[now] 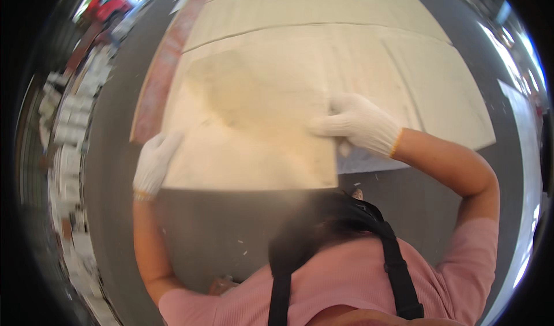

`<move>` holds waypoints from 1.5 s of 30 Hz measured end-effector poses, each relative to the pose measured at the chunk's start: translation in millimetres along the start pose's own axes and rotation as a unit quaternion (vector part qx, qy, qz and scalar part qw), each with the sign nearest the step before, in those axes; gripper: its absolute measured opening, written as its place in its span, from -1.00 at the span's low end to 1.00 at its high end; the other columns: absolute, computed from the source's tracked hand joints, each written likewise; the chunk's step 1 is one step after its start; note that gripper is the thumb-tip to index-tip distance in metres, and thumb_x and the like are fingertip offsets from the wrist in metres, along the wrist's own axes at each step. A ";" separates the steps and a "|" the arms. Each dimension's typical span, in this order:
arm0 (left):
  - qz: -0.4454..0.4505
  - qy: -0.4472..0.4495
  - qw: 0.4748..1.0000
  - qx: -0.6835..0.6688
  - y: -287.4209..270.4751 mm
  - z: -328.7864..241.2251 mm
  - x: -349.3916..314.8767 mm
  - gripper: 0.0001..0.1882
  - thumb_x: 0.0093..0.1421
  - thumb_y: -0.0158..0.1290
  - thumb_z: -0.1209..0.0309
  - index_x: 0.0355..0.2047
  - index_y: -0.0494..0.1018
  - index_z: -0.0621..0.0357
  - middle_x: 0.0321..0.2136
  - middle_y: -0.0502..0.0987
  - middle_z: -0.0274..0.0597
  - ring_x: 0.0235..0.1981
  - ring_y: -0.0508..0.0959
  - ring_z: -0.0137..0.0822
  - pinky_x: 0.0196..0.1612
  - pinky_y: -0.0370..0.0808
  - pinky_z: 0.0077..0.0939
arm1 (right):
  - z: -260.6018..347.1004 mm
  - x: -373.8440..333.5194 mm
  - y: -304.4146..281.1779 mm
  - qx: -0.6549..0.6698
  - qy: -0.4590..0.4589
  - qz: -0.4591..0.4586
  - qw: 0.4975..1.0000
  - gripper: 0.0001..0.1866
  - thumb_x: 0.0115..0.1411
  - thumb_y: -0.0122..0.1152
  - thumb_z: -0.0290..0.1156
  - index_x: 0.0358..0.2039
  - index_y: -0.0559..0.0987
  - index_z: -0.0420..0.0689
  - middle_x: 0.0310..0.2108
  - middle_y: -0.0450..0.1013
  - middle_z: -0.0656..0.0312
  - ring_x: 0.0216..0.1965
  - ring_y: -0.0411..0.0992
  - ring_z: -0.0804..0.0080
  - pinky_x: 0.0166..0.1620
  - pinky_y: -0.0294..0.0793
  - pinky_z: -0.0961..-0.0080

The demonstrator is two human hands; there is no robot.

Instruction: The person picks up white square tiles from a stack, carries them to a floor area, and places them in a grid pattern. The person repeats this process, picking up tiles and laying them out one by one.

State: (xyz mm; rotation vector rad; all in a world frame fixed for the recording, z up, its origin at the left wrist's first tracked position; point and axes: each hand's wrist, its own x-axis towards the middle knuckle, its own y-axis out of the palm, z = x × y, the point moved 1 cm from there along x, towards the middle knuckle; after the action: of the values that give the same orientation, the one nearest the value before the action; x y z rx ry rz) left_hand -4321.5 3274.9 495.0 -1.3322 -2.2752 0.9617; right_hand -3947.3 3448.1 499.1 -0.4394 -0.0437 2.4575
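A pale wood veneer sheet (254, 164) with a darker yellowish patch lies across the front of a larger layer of similar sheets (369, 60). My left hand (154, 161), in a white knitted glove, grips its left edge near the front corner, the fingers partly hidden by the sheet and blurred. On the right side, my right hand (360, 124), gloved the same way with a yellow cuff edge, pinches the sheet's edge, thumb on top. The sheet's near edge is slightly blurred and faces my body.
A reddish board strip (158, 86) runs along the layer's left side. Stacks of pale pieces (72, 130) line the far left, beyond grey floor (115, 205) with small white scraps. A red vehicle (109, 7) stands at the upper left. A long pale surface (522, 141) borders the right.
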 end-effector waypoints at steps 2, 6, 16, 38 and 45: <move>-0.013 0.054 0.993 0.101 -3.8 -8.7 -4.9 -0.56 0.33 0.05 0.09 -0.24 0.55 0.32 -0.45 0.53 -0.06 -0.37 0.46 -0.34 -0.19 0.41 -0.40 | 6.5 -3.1 -9.5 -0.146 -0.080 0.011 0.986 -0.70 0.15 0.29 -0.32 -0.14 0.67 -0.19 -0.32 0.62 0.07 -0.38 0.55 0.20 -0.31 0.53 0.31; -0.058 0.045 0.948 0.308 -13.3 -41.7 10.4 -0.54 0.31 0.06 0.07 -0.46 0.38 0.27 -0.60 0.35 0.02 -0.57 0.31 -0.17 -0.40 0.33 -0.22 | 18.1 -14.3 -28.7 -0.395 -0.167 -0.066 0.901 -0.73 0.06 0.21 -0.27 -0.34 0.66 -0.20 -0.41 0.57 -0.13 -0.40 0.52 -0.13 -0.30 0.53 0.12; 0.062 0.042 0.996 0.056 76.5 -181.8 -61.3 -0.83 0.31 -0.07 0.38 -0.36 0.43 0.21 -0.58 0.45 -0.23 -0.64 0.42 -0.43 -0.57 0.36 -0.55 | -50.5 -220.2 -283.4 -0.146 -0.081 -0.500 0.850 -0.64 0.31 0.25 -0.21 -0.10 0.59 -0.28 -0.42 0.54 0.25 -0.47 0.45 0.54 -0.47 0.41 0.59; 0.291 -0.100 0.840 -0.447 311.3 -269.0 -97.5 -0.37 0.41 -0.04 0.15 0.25 0.22 0.48 0.00 0.55 0.22 -0.06 0.64 -0.02 -0.09 0.63 -0.28 | -179.5 -229.1 -347.5 0.097 0.032 -0.321 0.941 -0.53 0.32 0.22 -0.15 0.04 0.56 -0.30 -0.21 0.57 0.21 -0.33 0.55 0.50 -0.30 0.58 0.54; 0.289 -0.045 0.899 -0.325 310.4 -227.1 -47.7 -0.45 0.38 -0.01 0.22 0.21 0.30 0.41 -0.02 0.56 0.02 -0.12 0.61 -0.25 -0.12 0.58 -0.42 | -147.8 -156.8 -335.6 0.247 0.035 -0.221 0.943 -0.55 0.33 0.23 -0.22 0.01 0.55 -0.38 -0.10 0.58 0.08 -0.15 0.59 0.43 -0.10 0.63 0.42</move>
State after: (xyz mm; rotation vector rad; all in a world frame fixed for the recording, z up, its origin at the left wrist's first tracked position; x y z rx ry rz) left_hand -3967.7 3424.7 443.9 -2.3811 -2.4152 0.3898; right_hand -3586.5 3611.5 452.6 -0.2574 0.4481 1.9155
